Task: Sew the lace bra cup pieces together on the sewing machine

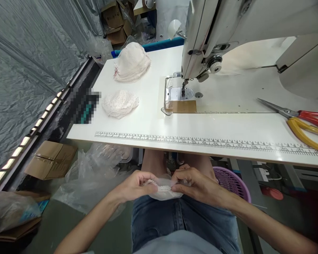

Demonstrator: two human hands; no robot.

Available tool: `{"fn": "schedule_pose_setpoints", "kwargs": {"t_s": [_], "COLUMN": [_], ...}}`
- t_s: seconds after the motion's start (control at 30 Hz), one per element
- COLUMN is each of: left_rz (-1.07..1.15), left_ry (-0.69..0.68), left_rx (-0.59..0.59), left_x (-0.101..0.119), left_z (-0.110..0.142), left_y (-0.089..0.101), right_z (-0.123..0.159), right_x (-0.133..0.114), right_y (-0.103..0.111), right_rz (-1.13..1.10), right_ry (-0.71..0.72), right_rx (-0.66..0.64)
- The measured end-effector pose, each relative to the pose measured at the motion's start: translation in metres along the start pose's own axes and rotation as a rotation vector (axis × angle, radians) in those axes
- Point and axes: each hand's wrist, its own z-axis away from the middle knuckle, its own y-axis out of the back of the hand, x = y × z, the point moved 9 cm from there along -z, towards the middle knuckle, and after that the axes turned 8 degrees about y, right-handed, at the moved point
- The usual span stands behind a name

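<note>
Over my lap, my left hand (144, 185) pinches one side of a small sheer white piece of fabric (165, 194) with a lacy trim along its edge. My right hand (186, 181) grips the other side, thumb and fingers closed on the trim. Between the two hands the trimmed edge is stretched a short way, and the sheer cloth hangs below it. On the white sewing table ahead lie a white lace piece (121, 104) and, farther back, a stack of off-white fabric pieces (132, 61) with reddish thread at the edges.
A sewing machine (201, 46) stands on the table, its needle over the metal plate. Red and yellow handled scissors (293, 116) lie at the right. A printed ruler (187, 140) runs along the front edge. Below are a purple basket (234, 183), plastic bags (87, 176) and a cardboard box (51, 159).
</note>
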Motion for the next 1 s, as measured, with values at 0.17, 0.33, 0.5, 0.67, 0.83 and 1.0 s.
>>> {"fn": "schedule_pose_setpoints", "kwargs": {"t_s": [0.17, 0.33, 0.5, 0.67, 0.83, 1.0], "left_rz": [-0.246, -0.136, -0.067, 0.046, 0.005, -0.092], "left_ry": [0.009, 0.041, 0.058, 0.084, 0.058, 0.049], "left_rx": [-0.011, -0.041, -0.031, 0.022, -0.04, -0.095], "left_x": [0.015, 0.006, -0.006, -0.015, -0.007, -0.001], "left_z": [-0.008, -0.014, -0.013, -0.009, -0.007, -0.01], "left_y": [-0.005, -0.004, 0.005, 0.016, 0.012, 0.001], "right_z": [-0.008, 0.004, 0.016, 0.011, -0.001, -0.006], "right_x": [-0.003, 0.002, 0.02, 0.025, 0.011, 0.004], "right_y": [-0.004, -0.001, 0.001, -0.002, -0.004, -0.007], "right_rz": [-0.031, -0.041, 0.087, 0.168, 0.017, -0.161], "right_ry": [0.042, 0.022, -0.142, -0.185, -0.09, 0.006], "right_rx": [-0.115, -0.206, -0.15, -0.122, -0.162, -0.189]}}
